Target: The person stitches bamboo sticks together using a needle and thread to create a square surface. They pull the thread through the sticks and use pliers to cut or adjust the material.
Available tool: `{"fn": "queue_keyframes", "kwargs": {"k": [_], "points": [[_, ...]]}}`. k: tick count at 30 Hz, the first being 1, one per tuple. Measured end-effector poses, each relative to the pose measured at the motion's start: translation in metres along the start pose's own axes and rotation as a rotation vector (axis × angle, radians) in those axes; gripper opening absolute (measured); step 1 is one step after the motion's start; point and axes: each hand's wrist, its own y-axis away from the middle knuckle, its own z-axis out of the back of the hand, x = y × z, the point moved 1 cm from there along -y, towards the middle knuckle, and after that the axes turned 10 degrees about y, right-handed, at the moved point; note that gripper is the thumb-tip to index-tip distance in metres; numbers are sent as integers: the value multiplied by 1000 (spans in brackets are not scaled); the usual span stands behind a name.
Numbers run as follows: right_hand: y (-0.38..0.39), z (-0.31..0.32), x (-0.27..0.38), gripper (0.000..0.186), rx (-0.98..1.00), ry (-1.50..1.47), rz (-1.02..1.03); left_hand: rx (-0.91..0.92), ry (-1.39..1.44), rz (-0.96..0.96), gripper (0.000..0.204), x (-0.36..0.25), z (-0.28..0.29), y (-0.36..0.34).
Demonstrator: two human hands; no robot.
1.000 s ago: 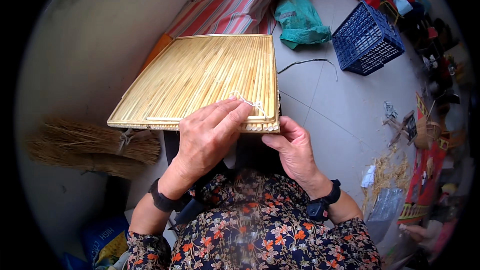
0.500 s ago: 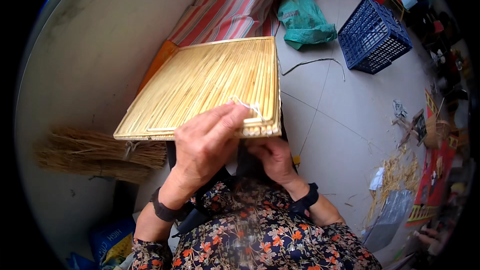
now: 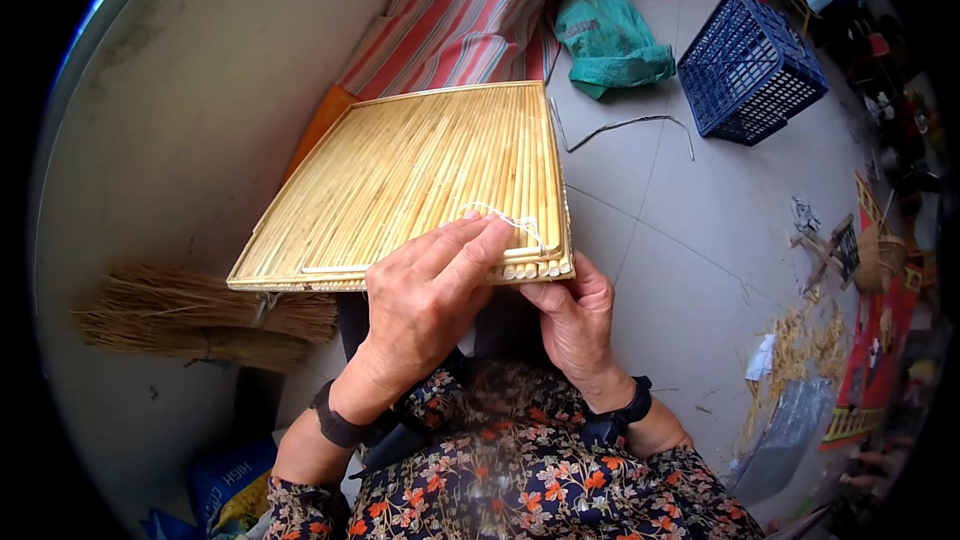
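Note:
A square mat of pale straw stalks (image 3: 420,170) lies flat in front of me, held over my lap. My left hand (image 3: 425,305) rests on top of its near right corner, fingers pressing the stalks beside a white thread (image 3: 505,220) looped over them. My right hand (image 3: 572,315) is under that same corner, gripping its edge from below, fingers mostly hidden by the mat. Both wrists wear black bands.
A bundle of loose straw (image 3: 200,320) lies on the floor at left. A striped red cloth (image 3: 470,10), a green bag (image 3: 605,35) and a blue plastic crate (image 3: 750,65) sit beyond the mat. Straw scraps (image 3: 810,340) litter the floor at right.
My right hand has slid from beside the mat's corner to beneath it. The left hand stays pressed on the corner, and the mat has shifted slightly.

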Motion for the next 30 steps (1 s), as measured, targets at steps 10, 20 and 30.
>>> {"fn": "queue_keyframes", "kwargs": {"k": [10, 20, 30], "points": [[18, 14, -54, 16, 20, 362, 1, -69, 14, 58, 53, 3, 5, -3], [14, 83, -59, 26, -322, 131, -177, -52, 67, 175, 56, 7, 25, -3], [80, 301, -274, 44, -51, 1439, -675, -355, 268, 437, 42, 26, 60, -6]]}}
